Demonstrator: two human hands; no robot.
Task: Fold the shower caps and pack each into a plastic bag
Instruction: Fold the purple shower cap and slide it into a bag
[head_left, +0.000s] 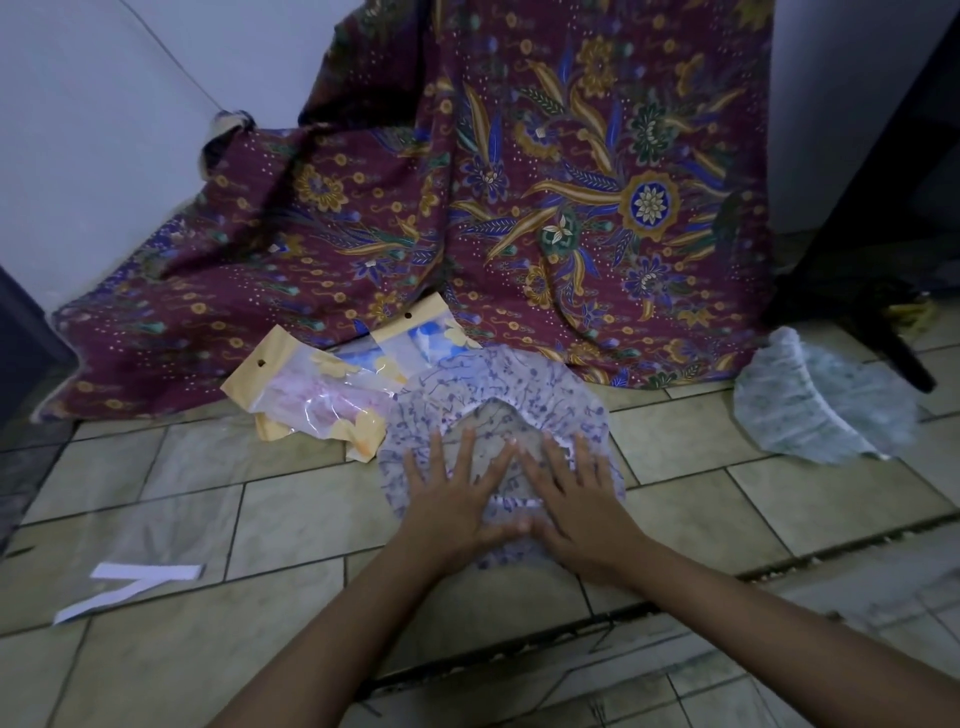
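A clear shower cap with a purple flower print (498, 400) lies spread flat on the tiled floor in the middle of the view. My left hand (452, 499) and my right hand (571, 504) press down on its near half, fingers straight and spread, thumbs almost touching. Just left of the cap lie two packed plastic bags with yellow headers, one holding a pink cap (311, 400) and one holding a blue cap (421, 332). A second loose cap with a green print (826, 410) lies at the right. An empty clear plastic bag (171, 509) lies flat on the floor at the left.
A maroon batik cloth (519, 208) hangs down the wall and spreads onto the floor behind the caps. White paper strips (130, 582) lie at the lower left. A dark furniture leg (893, 353) stands at the right. A floor drain channel (675, 597) crosses under my arms.
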